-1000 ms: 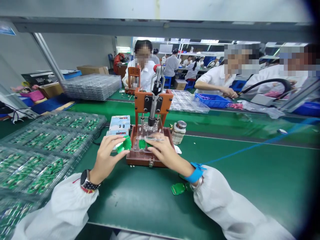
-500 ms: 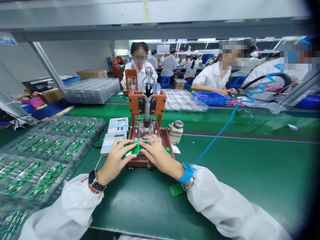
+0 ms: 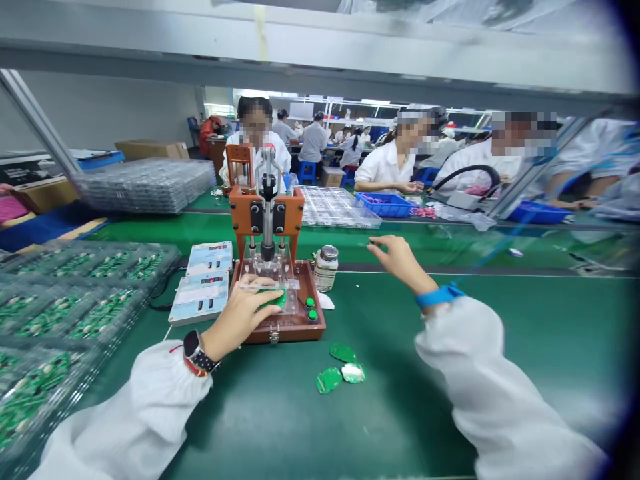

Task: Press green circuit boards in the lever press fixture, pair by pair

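My left hand (image 3: 250, 308) is at the orange press fixture (image 3: 267, 217), its fingers and thumb closed on a green circuit board (image 3: 281, 298) below the clear plate; part of the board is hidden. My right hand (image 3: 400, 261) is raised above the green bench, right of the fixture. Its thumb and index finger pinch together, and whatever is between them is too small to name. Several loose green boards (image 3: 329, 380) lie on the bench in front of the fixture. Two green buttons (image 3: 312, 315) sit on the right of the fixture's brown base (image 3: 295, 333).
Clear trays of circuit boards (image 3: 90, 313) cover the left side. Two counter boxes (image 3: 197, 297) stand left of the fixture, a jar (image 3: 327, 269) to its right. Across the bench are stacked clear trays (image 3: 150, 183), a blue bin (image 3: 384, 205) and co-workers in white. A shelf beam (image 3: 320, 67) hangs overhead.
My right hand has left the fixture and moved right, into the air over the bench. My left hand stays with the board. The view has shifted right, showing more loose boards.
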The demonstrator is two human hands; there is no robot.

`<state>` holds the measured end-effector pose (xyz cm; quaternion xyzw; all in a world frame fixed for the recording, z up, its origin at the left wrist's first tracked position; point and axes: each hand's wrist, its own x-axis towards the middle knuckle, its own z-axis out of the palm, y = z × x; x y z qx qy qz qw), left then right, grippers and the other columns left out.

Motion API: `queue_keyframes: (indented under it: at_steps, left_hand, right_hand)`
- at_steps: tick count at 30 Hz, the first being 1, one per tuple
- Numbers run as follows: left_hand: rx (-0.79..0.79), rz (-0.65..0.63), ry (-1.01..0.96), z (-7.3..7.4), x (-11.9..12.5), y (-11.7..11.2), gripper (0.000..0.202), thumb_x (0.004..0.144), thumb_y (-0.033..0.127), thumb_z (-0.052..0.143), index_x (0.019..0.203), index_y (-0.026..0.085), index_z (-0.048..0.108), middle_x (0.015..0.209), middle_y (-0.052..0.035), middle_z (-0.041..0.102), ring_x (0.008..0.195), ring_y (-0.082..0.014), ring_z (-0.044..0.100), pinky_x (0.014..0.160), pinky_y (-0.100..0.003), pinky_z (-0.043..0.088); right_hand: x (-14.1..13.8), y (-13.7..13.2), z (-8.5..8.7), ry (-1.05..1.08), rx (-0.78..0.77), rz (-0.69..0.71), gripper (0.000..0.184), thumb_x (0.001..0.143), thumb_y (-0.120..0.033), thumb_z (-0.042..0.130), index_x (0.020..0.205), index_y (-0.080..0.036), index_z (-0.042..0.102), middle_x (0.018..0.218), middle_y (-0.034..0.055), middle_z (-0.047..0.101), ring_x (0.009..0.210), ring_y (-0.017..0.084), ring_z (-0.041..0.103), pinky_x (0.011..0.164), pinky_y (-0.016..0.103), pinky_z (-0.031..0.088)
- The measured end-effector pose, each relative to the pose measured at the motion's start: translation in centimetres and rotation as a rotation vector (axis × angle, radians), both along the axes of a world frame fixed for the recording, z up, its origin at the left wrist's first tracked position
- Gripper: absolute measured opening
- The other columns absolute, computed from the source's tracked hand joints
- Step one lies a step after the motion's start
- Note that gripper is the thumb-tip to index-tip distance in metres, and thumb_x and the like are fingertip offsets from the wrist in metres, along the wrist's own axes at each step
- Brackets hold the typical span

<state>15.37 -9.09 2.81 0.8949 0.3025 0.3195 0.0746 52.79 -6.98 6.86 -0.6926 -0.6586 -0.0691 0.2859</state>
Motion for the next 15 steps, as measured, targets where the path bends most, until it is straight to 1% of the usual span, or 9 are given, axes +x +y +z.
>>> queue_keyframes:
  at_steps: [2, 3, 5, 6, 8, 10, 13, 15]
  left_hand:
    - [0.026, -0.002, 0.054, 0.4, 0.3, 0.1, 0.024, 0.092, 0.034, 0.055, 0.106, 0.023, 0.071, 0.113, -0.0095, 0.065, 0.105, -0.0285, 0.053, 0.088, -0.047, 0.045]
    - [0.034, -0.007, 0.077, 0.6, 0.3, 0.1, 0.025, 0.092, 0.035, 0.054, 0.105, 0.023, 0.072, 0.112, -0.0093, 0.065, 0.104, -0.0283, 0.053, 0.087, -0.047, 0.045]
    - [0.039, -0.021, 0.108, 0.8, 0.3, 0.2, 0.026, 0.093, 0.036, 0.053, 0.104, 0.023, 0.072, 0.113, -0.0093, 0.064, 0.104, -0.028, 0.053, 0.086, -0.046, 0.045]
    - [0.041, -0.029, 0.115, 0.9, 0.3, 0.2, 0.026, 0.093, 0.036, 0.053, 0.104, 0.023, 0.072, 0.114, -0.0093, 0.064, 0.105, -0.0279, 0.053, 0.087, -0.046, 0.045]
    - [0.039, -0.03, 0.113, 0.9, 0.0, 0.3, 0.026, 0.092, 0.036, 0.054, 0.107, 0.023, 0.07, 0.117, -0.0095, 0.062, 0.106, -0.0281, 0.053, 0.09, -0.047, 0.043]
    - [0.022, -0.009, 0.092, 0.7, -0.4, 0.5, 0.028, 0.091, 0.037, 0.056, 0.113, 0.024, 0.067, 0.119, -0.0098, 0.061, 0.108, -0.0284, 0.053, 0.091, -0.048, 0.042]
    - [-0.04, 0.024, 0.054, 0.5, -1.1, 0.8, 0.033, 0.087, 0.039, 0.062, 0.118, 0.027, 0.064, 0.118, -0.0087, 0.061, 0.108, -0.028, 0.054, 0.093, -0.047, 0.042]
    - [-0.084, 0.03, 0.041, 0.5, -1.6, 0.9, 0.036, 0.084, 0.041, 0.065, 0.118, 0.027, 0.064, 0.118, -0.0078, 0.062, 0.11, -0.0277, 0.054, 0.095, -0.047, 0.041]
  right_hand:
    - [1.5, 2.7, 0.4, 0.028, -0.006, -0.085, 0.022, 0.088, -0.029, 0.059, 0.1, -0.011, 0.065, 0.101, 0.0119, 0.065, 0.1, 0.024, 0.06, 0.094, 0.047, 0.046]
    - [2.0, 3.7, 0.6, 0.044, -0.001, -0.116, 0.023, 0.089, -0.031, 0.059, 0.101, -0.012, 0.063, 0.103, 0.0099, 0.064, 0.101, 0.023, 0.059, 0.094, 0.046, 0.046]
    - [2.3, 4.7, 1.0, 0.073, 0.031, -0.143, 0.026, 0.09, -0.034, 0.059, 0.103, -0.012, 0.061, 0.105, 0.0072, 0.062, 0.102, 0.02, 0.059, 0.094, 0.045, 0.046]
    - [2.1, 4.7, 1.2, 0.086, 0.059, -0.137, 0.026, 0.09, -0.035, 0.057, 0.102, -0.012, 0.061, 0.106, 0.0082, 0.062, 0.103, 0.021, 0.058, 0.095, 0.045, 0.045]
    - [1.1, 3.9, 1.4, 0.108, 0.129, -0.089, 0.025, 0.091, -0.033, 0.052, 0.1, -0.012, 0.062, 0.106, 0.0129, 0.063, 0.105, 0.024, 0.058, 0.097, 0.047, 0.043]
    - [-0.9, 2.2, 1.1, 0.127, 0.193, -0.001, 0.026, 0.091, -0.031, 0.046, 0.099, -0.013, 0.064, 0.105, 0.0156, 0.064, 0.103, 0.027, 0.058, 0.094, 0.046, 0.044]
    - [-5.4, -1.5, -0.3, 0.152, 0.242, 0.181, 0.027, 0.092, -0.029, 0.041, 0.1, -0.015, 0.063, 0.101, 0.0124, 0.065, 0.096, 0.025, 0.06, 0.085, 0.042, 0.049]
    - [-8.7, -3.9, -1.6, 0.153, 0.233, 0.327, 0.026, 0.093, -0.028, 0.04, 0.1, -0.017, 0.063, 0.1, 0.01, 0.066, 0.096, 0.022, 0.06, 0.084, 0.039, 0.05]
